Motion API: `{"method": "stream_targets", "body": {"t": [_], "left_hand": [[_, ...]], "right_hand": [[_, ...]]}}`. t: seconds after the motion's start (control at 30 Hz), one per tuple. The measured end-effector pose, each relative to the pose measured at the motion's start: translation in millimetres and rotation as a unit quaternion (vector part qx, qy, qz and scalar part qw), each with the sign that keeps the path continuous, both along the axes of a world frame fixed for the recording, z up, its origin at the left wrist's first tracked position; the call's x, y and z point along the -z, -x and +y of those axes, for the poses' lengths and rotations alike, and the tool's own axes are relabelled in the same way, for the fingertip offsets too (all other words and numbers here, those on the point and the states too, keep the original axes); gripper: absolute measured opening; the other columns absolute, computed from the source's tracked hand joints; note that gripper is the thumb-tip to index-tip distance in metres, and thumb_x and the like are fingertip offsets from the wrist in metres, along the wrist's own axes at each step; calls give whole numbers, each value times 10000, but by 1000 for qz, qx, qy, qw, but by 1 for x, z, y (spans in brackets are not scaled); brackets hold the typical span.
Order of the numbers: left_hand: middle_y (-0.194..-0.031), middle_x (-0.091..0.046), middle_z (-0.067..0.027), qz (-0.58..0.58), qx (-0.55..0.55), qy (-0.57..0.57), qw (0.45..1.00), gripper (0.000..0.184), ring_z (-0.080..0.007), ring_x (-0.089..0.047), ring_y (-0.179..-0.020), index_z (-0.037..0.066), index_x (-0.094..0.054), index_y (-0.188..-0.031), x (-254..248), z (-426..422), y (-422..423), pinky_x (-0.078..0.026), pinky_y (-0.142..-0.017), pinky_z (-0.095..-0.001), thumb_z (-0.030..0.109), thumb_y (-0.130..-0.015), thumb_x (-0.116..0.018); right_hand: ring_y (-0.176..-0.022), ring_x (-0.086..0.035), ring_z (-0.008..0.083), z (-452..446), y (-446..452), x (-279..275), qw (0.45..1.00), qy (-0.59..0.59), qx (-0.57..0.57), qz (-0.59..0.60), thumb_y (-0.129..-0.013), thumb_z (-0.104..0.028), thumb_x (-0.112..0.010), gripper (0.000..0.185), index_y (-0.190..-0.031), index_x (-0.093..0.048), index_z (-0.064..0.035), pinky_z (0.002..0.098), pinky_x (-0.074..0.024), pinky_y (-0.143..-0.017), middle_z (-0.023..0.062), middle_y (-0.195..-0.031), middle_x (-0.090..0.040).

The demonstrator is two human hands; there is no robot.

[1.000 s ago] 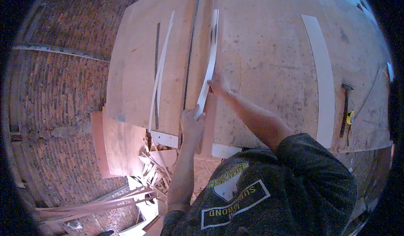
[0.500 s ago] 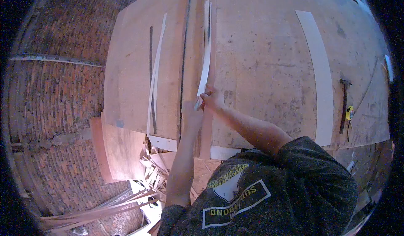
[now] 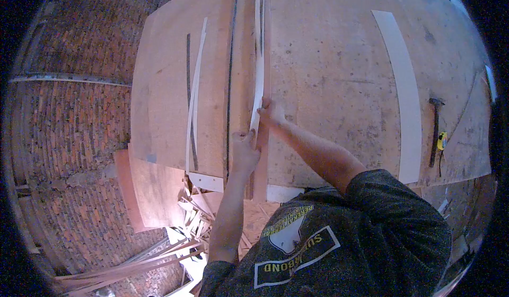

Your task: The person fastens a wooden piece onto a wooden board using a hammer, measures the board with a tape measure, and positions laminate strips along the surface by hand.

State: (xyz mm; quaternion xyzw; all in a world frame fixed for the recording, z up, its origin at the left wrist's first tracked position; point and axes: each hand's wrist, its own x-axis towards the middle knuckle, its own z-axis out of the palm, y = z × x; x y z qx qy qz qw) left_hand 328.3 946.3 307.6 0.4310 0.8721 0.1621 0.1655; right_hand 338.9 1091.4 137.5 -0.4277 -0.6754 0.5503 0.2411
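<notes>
A long, thin white strip (image 3: 259, 77) runs lengthwise along the groove in the middle of the worktable (image 3: 323, 58). Its near part is in my left hand (image 3: 245, 151), whose fingers are closed with the thumb against the strip. Farther up, my right hand (image 3: 272, 114) pinches the same strip along its right edge. At the far end two narrow ends lie slightly apart, side by side. Beneath my hands a reddish-brown board (image 3: 261, 175) lines the groove. What my palms cover is hidden.
On the left lie a thin pale strip (image 3: 196, 80) and a dark strip (image 3: 188, 69). A wide pale strip (image 3: 405, 95), a hammer (image 3: 435, 133) and a yellow tape measure (image 3: 441, 140) are on the right. Wood offcuts (image 3: 199, 217) pile below the table's near edge, beside a brick floor (image 3: 69, 127).
My right hand has shifted slightly away from me along the strip, and my left hand has come nearer my body. Their gap has widened. The strip's far end reaches farther away.
</notes>
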Motion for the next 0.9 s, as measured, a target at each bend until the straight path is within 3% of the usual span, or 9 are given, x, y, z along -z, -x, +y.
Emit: {"method": "stream_targets", "body": {"t": [0.13, 0.23, 0.33, 0.4, 0.53, 0.63, 0.8, 0.83, 0.9], "left_hand": [[-1309, -427, -251, 68, 100, 9, 993, 586, -414, -549, -1111, 32, -601, -1287, -1, 0, 4, -499, -949, -433, -34, -709, -664], [-1314, -449, -250, 80, 132, 21, 988, 561, -426, -547, -1126, 46, -604, -1280, 7, 0, 10, -504, -940, -454, -34, -725, -645], [-1292, -488, -233, 111, 146, 34, 982, 493, -412, -548, -1137, 60, -621, -1251, -1, 5, 10, -503, -930, -470, -1, -761, -629], [-1273, -513, -220, 140, 155, 69, 976, 437, -399, -550, -1145, 65, -632, -1229, -20, 14, 6, -500, -928, -476, 37, -792, -625], [-1270, -531, -176, 159, 166, 74, 970, 374, -373, -552, -1153, 74, -645, -1196, 7, 15, 24, -489, -936, -471, 87, -822, -624], [-1238, -549, -153, 166, 164, 109, 966, 308, -357, -558, -1134, 77, -676, -1135, 2, 22, 24, -487, -926, -464, 92, -833, -616], [-1074, -591, -148, 202, 170, 39, 964, 161, -350, -604, -992, 109, -740, -950, -7, 32, 24, -526, -807, -453, 112, -870, -601], [-1071, -591, -148, 203, 174, 39, 963, 168, -351, -603, -990, 120, -742, -966, -4, 33, 26, -523, -809, -454, 115, -872, -603], [-1065, -591, -147, 206, 183, 37, 961, 185, -352, -602, -986, 141, -745, -997, 2, 35, 32, -518, -813, -457, 120, -877, -606]], "right_hand": [[-1045, -665, 373, 18, -1, -19, 998, -15, -43, -48, -821, -138, -661, 439, -1238, -615, -11, 448, -517, -919, 220, -1101, -690], [-1159, -586, 399, 31, -2, -28, 993, -24, -97, -66, -833, -262, -604, 591, -1357, -524, 0, 470, -481, -1003, 246, -1231, -612], [-1103, -626, 403, 41, -5, -67, 990, 1, -76, -119, -828, -155, -629, 497, -1306, -573, -33, 460, -495, -972, 231, -1186, -652], [-1107, -626, 401, 47, -1, -66, 988, -6, -81, -129, -826, -165, -634, 526, -1327, -550, -29, 456, -495, -980, 238, -1181, -653], [-1115, -628, 393, 52, -6, -67, 988, 23, -110, -108, -806, -162, -650, 590, -1361, -507, -23, 432, -495, -988, 242, -1181, -653], [-1088, -648, 370, -5, 32, 77, 981, -167, 53, 81, -789, -112, -643, 596, -1362, -507, -19, 426, -508, -962, 241, -1153, -665], [-978, -672, 326, -71, 16, 76, 988, 28, 114, 101, -812, -124, -684, 515, -1315, -579, -81, 436, -540, -873, 208, -1047, -689], [-955, -677, 317, -77, 18, 54, 982, 51, 150, 108, -817, -127, -692, 499, -1305, -593, -94, 438, -546, -855, 202, -1026, -694], [-916, -685, 291, -54, -15, -13, 991, 119, 62, 16, -830, -141, -701, 464, -1285, -618, -99, 413, -559, -815, 188, -1002, -698]]}}
